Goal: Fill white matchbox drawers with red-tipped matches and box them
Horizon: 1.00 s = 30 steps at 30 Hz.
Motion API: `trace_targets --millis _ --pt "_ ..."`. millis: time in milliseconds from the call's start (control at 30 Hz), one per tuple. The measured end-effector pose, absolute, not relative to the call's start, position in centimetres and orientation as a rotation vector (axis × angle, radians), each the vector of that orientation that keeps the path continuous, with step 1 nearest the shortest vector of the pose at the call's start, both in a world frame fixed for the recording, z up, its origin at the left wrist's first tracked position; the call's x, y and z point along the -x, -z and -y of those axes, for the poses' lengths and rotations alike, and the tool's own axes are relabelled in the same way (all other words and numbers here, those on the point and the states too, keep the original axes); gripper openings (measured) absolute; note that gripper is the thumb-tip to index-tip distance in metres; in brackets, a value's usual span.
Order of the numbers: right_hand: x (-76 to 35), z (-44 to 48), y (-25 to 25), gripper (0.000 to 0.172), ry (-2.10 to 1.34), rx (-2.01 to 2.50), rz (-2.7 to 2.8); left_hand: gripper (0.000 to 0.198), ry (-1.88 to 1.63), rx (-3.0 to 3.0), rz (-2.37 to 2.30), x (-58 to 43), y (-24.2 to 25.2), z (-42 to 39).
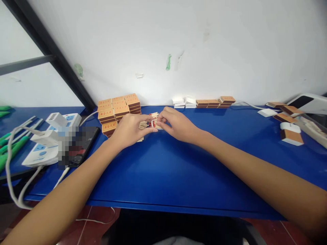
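Observation:
Over the blue table, my left hand [131,128] has its thumb and index finger closed around a small white matchbox tray [152,124]. Red match heads show right beside that tray. My right hand [176,123] meets it from the other side, with thumb and fingertips pinched together at the tray and matches; what lies between them is too small to make out. Loose wooden matches [143,125] lie in a heap under and behind my left fingers, partly hidden by them. Stacked orange-brown matchboxes [114,109] stand just behind my left hand.
White trays [184,102] and brown matchboxes [214,103] line the wall. More boxes [291,136] lie at the right near a white device [314,105]. To the left are a phone [87,146], a power strip [42,149] with cables and green-handled tools [15,149].

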State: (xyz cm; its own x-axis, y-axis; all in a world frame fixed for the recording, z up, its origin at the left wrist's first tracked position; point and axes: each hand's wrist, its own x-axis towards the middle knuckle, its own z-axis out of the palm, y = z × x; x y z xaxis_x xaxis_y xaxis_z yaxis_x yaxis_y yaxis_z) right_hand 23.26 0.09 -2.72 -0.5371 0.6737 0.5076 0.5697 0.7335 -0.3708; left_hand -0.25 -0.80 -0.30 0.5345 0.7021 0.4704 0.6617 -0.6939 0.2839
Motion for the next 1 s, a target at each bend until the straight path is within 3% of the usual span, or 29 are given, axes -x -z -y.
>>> trace_targets --millis 200,467,833,1000 --pt "-22.0 1.7 2.3 0.015 -0.11 0.85 2.169 0.034 -0.922 -2.62 -1.345 0.5 -0.4 0.8" --pt "-18.9 3.9 4.4 0.027 -0.12 0.69 2.585 0.031 -1.135 -2.532 -1.499 0.7 -1.0 0.7" --pt "-18.1 3.8 5.0 0.016 -0.316 0.77 2.443 0.037 -1.112 -2.584 -1.457 0.7 -0.5 0.6" --pt "-17.9 3.7 5.0 0.018 -0.357 0.819 2.448 0.037 -1.101 -2.57 -1.444 0.7 -0.4 0.6"
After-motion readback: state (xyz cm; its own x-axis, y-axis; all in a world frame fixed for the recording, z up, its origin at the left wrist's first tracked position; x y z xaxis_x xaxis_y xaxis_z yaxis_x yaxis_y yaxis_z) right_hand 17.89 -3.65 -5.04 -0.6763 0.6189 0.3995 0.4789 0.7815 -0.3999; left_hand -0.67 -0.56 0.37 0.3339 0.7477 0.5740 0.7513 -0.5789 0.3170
